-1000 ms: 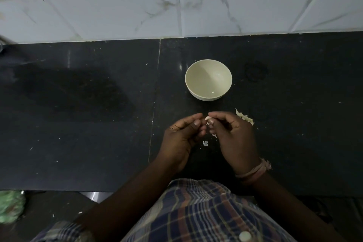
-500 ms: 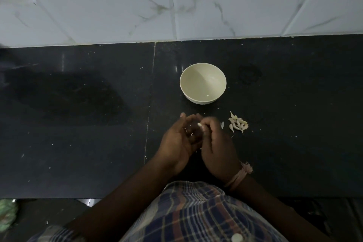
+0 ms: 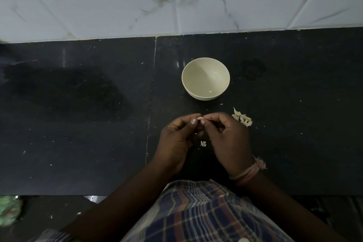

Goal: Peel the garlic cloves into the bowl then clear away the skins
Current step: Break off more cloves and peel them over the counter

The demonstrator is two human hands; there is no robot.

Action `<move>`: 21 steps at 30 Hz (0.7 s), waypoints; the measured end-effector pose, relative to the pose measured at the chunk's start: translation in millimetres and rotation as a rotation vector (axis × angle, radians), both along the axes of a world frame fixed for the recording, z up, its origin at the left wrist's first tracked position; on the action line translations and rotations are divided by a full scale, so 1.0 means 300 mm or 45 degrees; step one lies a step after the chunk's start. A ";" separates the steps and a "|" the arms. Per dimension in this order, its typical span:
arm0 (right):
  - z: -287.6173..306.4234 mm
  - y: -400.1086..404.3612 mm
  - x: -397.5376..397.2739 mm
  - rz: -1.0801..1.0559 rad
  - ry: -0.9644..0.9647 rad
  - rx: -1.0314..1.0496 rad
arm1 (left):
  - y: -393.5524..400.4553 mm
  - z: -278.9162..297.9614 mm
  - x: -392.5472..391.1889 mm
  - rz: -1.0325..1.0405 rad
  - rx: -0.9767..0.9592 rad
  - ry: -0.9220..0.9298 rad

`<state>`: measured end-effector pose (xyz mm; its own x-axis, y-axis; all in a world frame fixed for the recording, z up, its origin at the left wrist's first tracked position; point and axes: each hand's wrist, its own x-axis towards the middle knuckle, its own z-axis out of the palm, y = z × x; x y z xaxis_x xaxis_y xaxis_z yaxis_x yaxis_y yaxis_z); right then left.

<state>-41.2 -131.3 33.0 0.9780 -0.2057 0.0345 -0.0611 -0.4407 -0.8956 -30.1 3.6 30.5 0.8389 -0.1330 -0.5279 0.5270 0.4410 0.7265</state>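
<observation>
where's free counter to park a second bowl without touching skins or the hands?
Widest bare patch: the left slab of the counter, from the seam to the frame's left edge. Also open right of the bowl, beyond the skin pile. Crowded: the strip below the bowl, where left hand and right hand pinch a clove over a stray skin.

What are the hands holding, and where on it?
A garlic clove, pinched between the fingertips of the left hand and right hand, one at each end.
</observation>
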 end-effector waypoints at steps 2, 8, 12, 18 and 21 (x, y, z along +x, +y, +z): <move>0.013 0.001 -0.007 0.010 -0.046 -0.005 | 0.003 -0.003 -0.005 0.002 -0.011 -0.032; 0.022 0.003 -0.022 0.034 -0.160 -0.125 | 0.000 -0.002 -0.014 0.017 -0.096 -0.083; 0.024 0.007 -0.028 0.005 -0.182 -0.112 | -0.016 0.006 -0.016 0.065 -0.123 -0.070; 0.022 0.008 -0.027 0.013 -0.220 -0.133 | -0.014 0.023 -0.019 0.100 -0.088 -0.049; 0.029 0.011 -0.021 0.016 -0.246 -0.150 | -0.015 0.028 -0.020 0.109 -0.058 -0.048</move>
